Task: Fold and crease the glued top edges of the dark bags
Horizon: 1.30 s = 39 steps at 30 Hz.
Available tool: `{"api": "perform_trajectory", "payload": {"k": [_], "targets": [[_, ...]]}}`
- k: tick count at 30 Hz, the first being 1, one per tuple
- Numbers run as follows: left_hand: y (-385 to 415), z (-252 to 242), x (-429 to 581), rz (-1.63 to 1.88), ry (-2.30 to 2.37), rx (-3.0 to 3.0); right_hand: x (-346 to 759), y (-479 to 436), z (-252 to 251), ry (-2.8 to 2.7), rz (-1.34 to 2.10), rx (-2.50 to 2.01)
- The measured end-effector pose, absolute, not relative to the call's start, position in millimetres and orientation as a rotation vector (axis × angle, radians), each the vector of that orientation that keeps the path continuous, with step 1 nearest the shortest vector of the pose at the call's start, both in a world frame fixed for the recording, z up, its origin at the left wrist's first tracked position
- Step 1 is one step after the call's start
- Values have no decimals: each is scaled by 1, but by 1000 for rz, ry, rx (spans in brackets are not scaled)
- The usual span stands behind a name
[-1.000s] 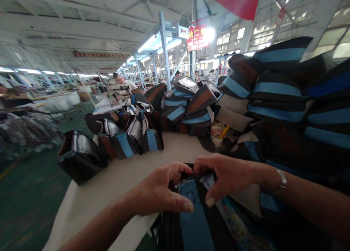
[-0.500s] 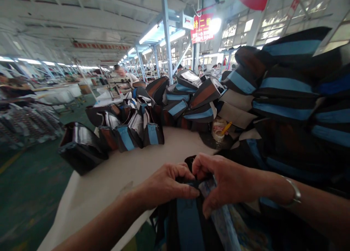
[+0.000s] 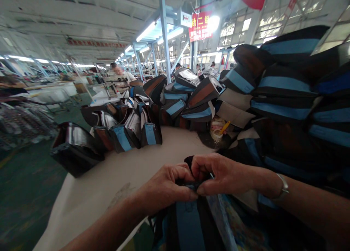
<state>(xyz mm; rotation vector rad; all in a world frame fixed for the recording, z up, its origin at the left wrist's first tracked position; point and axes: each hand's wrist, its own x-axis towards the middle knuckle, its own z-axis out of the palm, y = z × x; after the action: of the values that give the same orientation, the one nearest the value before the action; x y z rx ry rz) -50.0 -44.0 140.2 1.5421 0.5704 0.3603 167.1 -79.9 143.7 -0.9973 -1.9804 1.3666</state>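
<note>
A black bag with a blue stripe (image 3: 188, 222) lies at the near edge of the table, in front of me. My left hand (image 3: 164, 187) is closed on its top edge, thumb pressed over the fabric. My right hand (image 3: 221, 174) pinches the same edge from the right, fingertips meeting those of the left hand. A bracelet sits on my right wrist. A printed plastic sheet (image 3: 229, 222) lies along the bag's right side.
The pale table (image 3: 109, 185) carries a row of standing black-and-blue bags (image 3: 123, 134) at left and a tall heap of the same bags (image 3: 287, 98) at right. A small tub (image 3: 218, 129) sits between them. A person works at a far bench (image 3: 120, 74).
Both hands have drawn together on the bag's top edge; my right thumb, earlier spread down over the fabric, now pinches at the edge. The view has shifted slightly.
</note>
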Motion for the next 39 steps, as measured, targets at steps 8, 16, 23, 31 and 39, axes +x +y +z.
{"api": "perform_trajectory", "payload": {"k": [8,16,23,31,39], "targets": [[-42,150,-52,266,671,1799,162,-80,127,-1839,1401,-984],[-56,154,-44,343,724,2053,161,-91,127,-2069,943,-1013],[-49,159,-54,156,663,1990,174,-92,120,-2426,476,-675],[-47,148,-53,13,675,1975,189,-98,114,-2563,338,-589],[-64,145,-47,216,656,2189,190,-87,133,-2184,1100,-868]]}}
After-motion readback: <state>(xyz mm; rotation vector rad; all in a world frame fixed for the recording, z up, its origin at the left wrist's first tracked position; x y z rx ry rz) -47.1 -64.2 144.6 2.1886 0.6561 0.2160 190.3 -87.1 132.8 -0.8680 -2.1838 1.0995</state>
